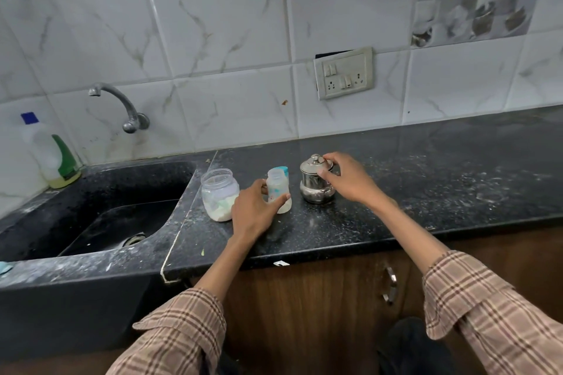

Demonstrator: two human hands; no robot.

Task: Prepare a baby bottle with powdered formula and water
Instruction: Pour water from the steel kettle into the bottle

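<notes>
A small clear baby bottle [277,189] stands uncapped on the black counter [426,186], white powder at its bottom. My left hand [254,211] wraps around its lower half. Behind the bottle peeks a blue cap [283,169]. To its left stands an open clear plastic jar [218,193] holding white powder and a pale scoop. To its right stands a lidded steel pot [315,184]. My right hand [347,179] grips that pot, fingers on the lid's rim and thumb on its side.
A black sink [100,216] lies left of the counter, with a wall tap [122,103] above it and a detergent bottle [51,152] in the corner. A wall socket [344,73] sits on the tiled wall. A cabinet handle [390,285] is below the counter edge.
</notes>
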